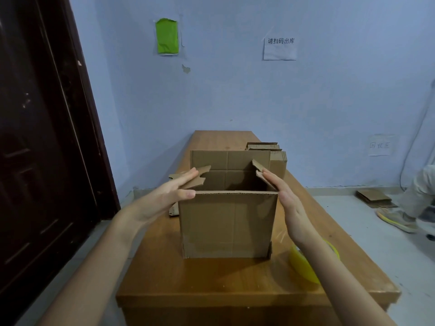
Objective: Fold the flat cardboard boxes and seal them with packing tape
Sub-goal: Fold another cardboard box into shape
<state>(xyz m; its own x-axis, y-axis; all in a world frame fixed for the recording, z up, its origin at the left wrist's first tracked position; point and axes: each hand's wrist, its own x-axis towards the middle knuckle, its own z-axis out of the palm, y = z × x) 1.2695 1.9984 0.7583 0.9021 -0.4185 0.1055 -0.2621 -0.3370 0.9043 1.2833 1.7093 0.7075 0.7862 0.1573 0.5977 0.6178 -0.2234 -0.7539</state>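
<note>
The right forearm is covering much of the yellow tape roll [303,267], so its hole and far rim are not showing. The cardboard box [228,224] is hiding the lower part of the flat cardboard stack [277,158] behind it, and its own inside floor is lying in shadow. At the right edge a person's leg and shoe [397,221] are being cut off.

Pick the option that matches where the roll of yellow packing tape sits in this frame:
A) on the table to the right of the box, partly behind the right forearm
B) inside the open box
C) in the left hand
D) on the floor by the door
A: the yellow tape roll lies on the wooden table right of the upright cardboard box, with the right forearm crossing in front of it.
</note>
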